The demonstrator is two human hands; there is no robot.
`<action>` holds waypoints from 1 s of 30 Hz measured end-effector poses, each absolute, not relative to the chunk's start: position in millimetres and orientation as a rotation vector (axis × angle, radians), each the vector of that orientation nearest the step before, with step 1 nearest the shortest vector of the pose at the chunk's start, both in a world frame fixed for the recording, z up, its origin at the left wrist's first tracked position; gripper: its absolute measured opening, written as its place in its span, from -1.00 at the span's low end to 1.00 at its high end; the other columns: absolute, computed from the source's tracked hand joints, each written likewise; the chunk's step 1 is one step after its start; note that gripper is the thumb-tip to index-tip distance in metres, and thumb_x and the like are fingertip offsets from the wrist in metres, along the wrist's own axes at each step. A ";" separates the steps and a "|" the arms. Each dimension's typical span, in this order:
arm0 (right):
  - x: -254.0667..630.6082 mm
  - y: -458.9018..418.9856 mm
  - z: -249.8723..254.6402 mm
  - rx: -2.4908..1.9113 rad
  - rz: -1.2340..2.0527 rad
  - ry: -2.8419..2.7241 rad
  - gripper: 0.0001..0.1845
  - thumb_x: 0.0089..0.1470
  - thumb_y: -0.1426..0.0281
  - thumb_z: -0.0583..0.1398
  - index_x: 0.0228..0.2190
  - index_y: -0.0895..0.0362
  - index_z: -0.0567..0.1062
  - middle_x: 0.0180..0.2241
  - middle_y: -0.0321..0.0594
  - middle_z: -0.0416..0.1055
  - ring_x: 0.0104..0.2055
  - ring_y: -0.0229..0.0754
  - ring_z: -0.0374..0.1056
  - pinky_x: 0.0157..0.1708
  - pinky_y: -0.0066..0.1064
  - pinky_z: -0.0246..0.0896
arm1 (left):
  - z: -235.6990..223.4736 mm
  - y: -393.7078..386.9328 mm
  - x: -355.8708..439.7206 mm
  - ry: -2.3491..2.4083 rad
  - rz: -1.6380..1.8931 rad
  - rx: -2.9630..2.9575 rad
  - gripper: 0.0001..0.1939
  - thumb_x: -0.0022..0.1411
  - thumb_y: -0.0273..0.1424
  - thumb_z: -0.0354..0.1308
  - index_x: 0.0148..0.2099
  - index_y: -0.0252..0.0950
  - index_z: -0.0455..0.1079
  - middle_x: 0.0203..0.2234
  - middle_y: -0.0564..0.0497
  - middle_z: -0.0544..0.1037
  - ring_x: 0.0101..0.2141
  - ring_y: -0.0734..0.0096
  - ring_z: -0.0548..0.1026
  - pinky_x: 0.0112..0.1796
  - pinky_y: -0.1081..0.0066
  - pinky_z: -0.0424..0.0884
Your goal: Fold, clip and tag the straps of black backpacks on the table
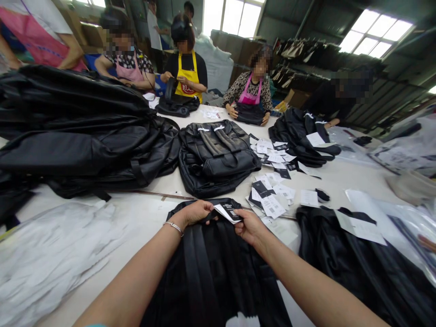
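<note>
A black backpack (218, 272) lies on the table directly before me, its two shoulder straps facing up. Over its top edge, black and white paper hang tags (227, 212) are stretched between my hands. My right hand (250, 229) pinches the tags at their right end, thumb on top. My left hand (195, 213), with a bracelet at the wrist, is closed at the tags' left end, by the top of the backpack. Whether its fingers grip a tag, a cord or the bag's handle is hidden.
A pile of hang tags (272, 200) lies beyond my right hand. Black backpacks are heaped at left (85, 131), one lies ahead (218, 154), others at right (361, 259). White sheets (64, 254) cover the table at left. Several co-workers (190, 72) handle bags across the table.
</note>
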State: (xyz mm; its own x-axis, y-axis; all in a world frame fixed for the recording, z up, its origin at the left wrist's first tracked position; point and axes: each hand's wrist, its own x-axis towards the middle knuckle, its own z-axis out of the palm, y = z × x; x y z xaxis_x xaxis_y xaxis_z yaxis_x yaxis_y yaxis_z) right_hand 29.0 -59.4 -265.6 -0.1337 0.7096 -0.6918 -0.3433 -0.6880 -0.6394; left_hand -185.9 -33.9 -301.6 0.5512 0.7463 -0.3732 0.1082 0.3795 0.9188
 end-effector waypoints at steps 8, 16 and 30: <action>39.2 -56.8 -257.8 -1.403 1.903 -0.495 -0.88 -0.04 0.44 0.22 -0.49 0.17 0.33 -0.69 -0.43 0.21 -0.75 -0.47 -0.02 -0.77 -0.62 -0.18 | -296.4 -32.1 -186.5 0.968 0.375 1.375 -0.80 0.02 -0.38 0.16 -0.28 -0.36 0.46 -0.44 0.00 0.57 -0.55 0.52 0.43 -0.49 0.53 0.32; 44.9 -61.4 -245.0 -1.422 1.895 -0.764 -0.77 -0.17 0.34 0.27 -0.59 0.16 0.30 -0.76 -0.45 0.16 -0.76 -0.46 -0.05 -0.77 -0.59 -0.24 | -267.1 -29.2 -183.4 1.222 0.194 1.907 -0.81 0.04 -0.56 0.08 -0.32 -0.30 0.50 -0.42 -0.02 0.58 -0.35 0.33 0.52 -0.28 0.43 0.38; 28.9 -98.4 -216.6 -1.558 1.456 -1.568 -0.84 0.06 0.32 0.13 -0.42 0.15 0.43 -0.62 -0.35 0.36 -0.66 -0.33 0.23 -0.67 -0.53 0.07 | -160.3 -46.9 -181.9 1.685 0.028 2.361 -0.75 0.23 -0.55 -0.07 -0.19 -0.42 0.44 -0.29 -0.28 0.53 -0.23 0.08 0.52 -0.23 0.24 0.36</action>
